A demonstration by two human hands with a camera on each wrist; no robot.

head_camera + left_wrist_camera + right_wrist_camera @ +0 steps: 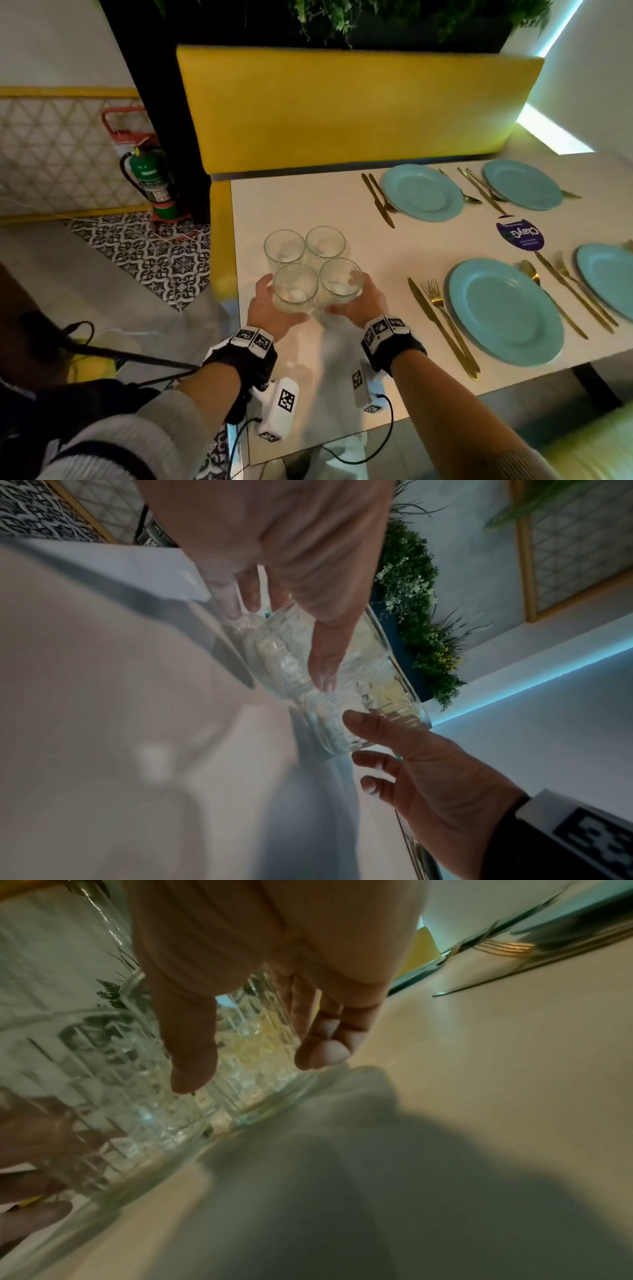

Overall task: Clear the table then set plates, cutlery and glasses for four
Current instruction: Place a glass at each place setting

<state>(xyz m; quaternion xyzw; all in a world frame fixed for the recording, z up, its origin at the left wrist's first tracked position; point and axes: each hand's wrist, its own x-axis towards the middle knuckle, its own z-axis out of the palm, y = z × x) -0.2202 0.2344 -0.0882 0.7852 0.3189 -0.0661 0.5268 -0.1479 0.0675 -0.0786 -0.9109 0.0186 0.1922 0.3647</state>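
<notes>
Four clear cut-pattern glasses stand in a tight cluster near the left end of the white table (308, 198). My left hand (270, 298) grips the near-left glass (296, 287), thumb on its near side and fingers round its left. My right hand (363, 301) holds the near-right glass (341, 281) from the right. The far two glasses (284, 245) (325, 241) touch these. The left wrist view shows my left hand (277, 642) straddling a glass (284, 658). In the right wrist view my right hand (257, 1064) straddles a glass (253, 1047).
Four light-blue plates (423, 192) (522, 183) (505, 310) (606, 274) lie to the right, each flanked by gold cutlery (442, 325). A round purple disc (520, 234) lies between them. A yellow bench (342, 109) runs behind the table. A fire extinguisher (154, 181) stands on the floor at left.
</notes>
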